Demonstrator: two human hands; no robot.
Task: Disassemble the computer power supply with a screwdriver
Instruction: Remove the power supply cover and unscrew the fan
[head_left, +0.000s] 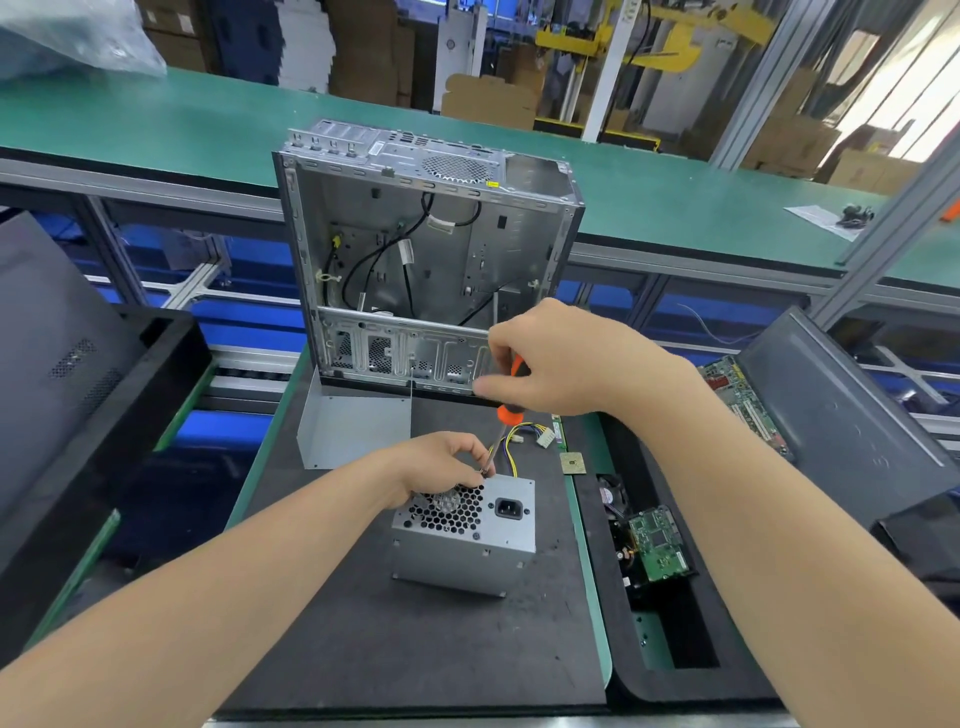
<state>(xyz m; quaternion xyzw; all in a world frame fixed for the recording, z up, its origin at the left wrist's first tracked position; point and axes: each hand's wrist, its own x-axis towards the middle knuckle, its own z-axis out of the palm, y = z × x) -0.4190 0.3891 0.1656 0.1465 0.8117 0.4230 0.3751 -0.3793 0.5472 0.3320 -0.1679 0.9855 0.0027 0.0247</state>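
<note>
Screwdriver (506, 410) gripped by right hand (550, 358), shaft pinched by left hand (441, 465) atop power supply (467, 530); tip could easily be slipped off, screw stripped.

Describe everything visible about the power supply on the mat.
The power supply is a grey sheet-metal box standing on the black mat. Its upward face has a honeycomb fan grille and a black mains socket. Yellow and black wires leave its far side. The left hand rests on its top far edge, where the screwdriver tip meets it.
</note>
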